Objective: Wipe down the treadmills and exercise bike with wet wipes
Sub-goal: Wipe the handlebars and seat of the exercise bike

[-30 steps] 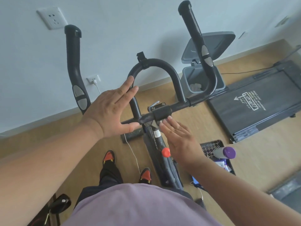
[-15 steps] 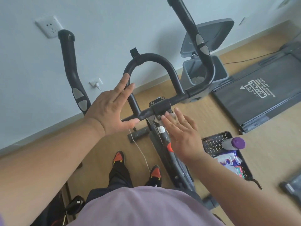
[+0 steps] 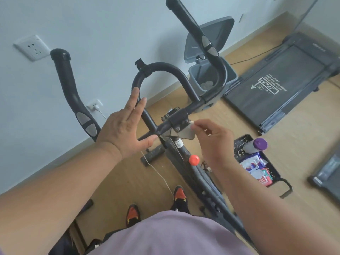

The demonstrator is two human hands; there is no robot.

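- Exercise bike (image 3: 184,153) standing on the wood floor (image 3: 119,181) near the wall, handlebar (image 3: 161,70) looping up at centre
- Pale wet wipe (image 3: 187,133) pinched in right hand (image 3: 213,138), fingers curled, just beside the handlebar clamp (image 3: 177,117)
- Left hand (image 3: 125,126) spread flat, fingers straight, over the crossbar
- Open-lidded grey bin (image 3: 207,70) beyond; treadmill (image 3: 276,83) at right; black basket (image 3: 257,162) of supplies beside the bike

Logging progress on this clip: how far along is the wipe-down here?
Done so far: crumpled wipes lie in the open bin, so some wiping seems finished; which machines, I cannot tell. In hand: the right hand pinches a wet wipe at the exercise bike handlebar clamp, while the left hand rests open on the bar. Left: the rest of the bike, perhaps the treadmill.
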